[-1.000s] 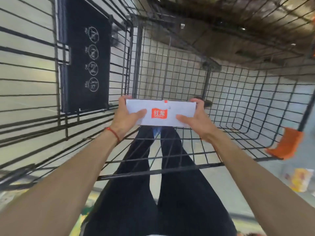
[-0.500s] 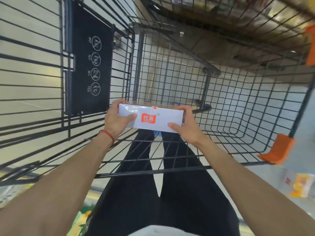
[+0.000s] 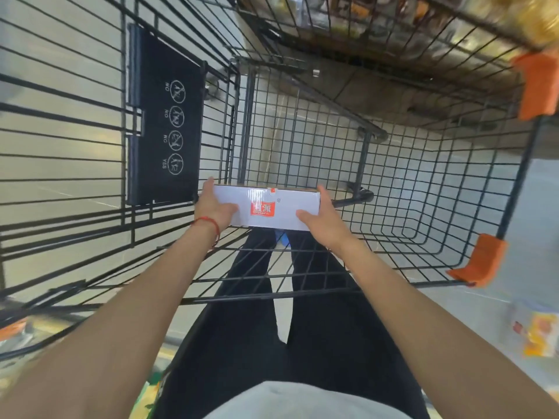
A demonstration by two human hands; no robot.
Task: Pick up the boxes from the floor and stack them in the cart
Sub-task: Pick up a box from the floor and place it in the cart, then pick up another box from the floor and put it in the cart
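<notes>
One box (image 3: 266,196) between left hand (image 3: 213,208), right hand (image 3: 322,223)

Left hand (image 3: 211,208) and right hand (image 3: 328,226) bare, forearms bare too. Thin red string bracelet (image 3: 209,222) on left wrist. Black trousers (image 3: 242,328) on both legs. Pale grey top (image 3: 302,402) at near edge. Bit of blue shoe (image 3: 282,238) between the legs, far end.

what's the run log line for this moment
box: white, held inside cart | left hand: grips left end | right hand: grips right end
</notes>
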